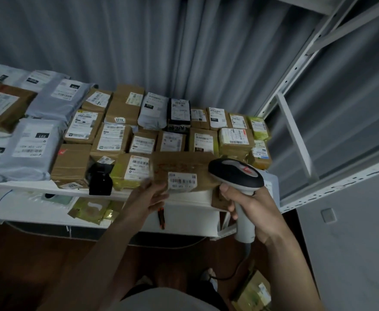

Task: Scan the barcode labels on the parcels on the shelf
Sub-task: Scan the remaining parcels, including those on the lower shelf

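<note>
Several parcels, brown cartons and grey mailer bags, cover the white shelf (27, 186), each with a white barcode label. At the front edge lies a brown cardboard parcel (184, 164) whose barcode label (182, 180) faces me. My left hand (148, 198) holds this parcel at its lower left corner, fingers curled on its edge. My right hand (249, 205) grips the handle of a grey and black barcode scanner (236, 173), whose head hovers just right of the label, over the parcel's right end.
A black scanner stand (100, 178) sits at the shelf's front edge. Below the shelf lies a white surface (190, 218) with green packets and a pen. A metal rack frame (296, 131) rises at the right. Another parcel (253, 292) lies on the floor.
</note>
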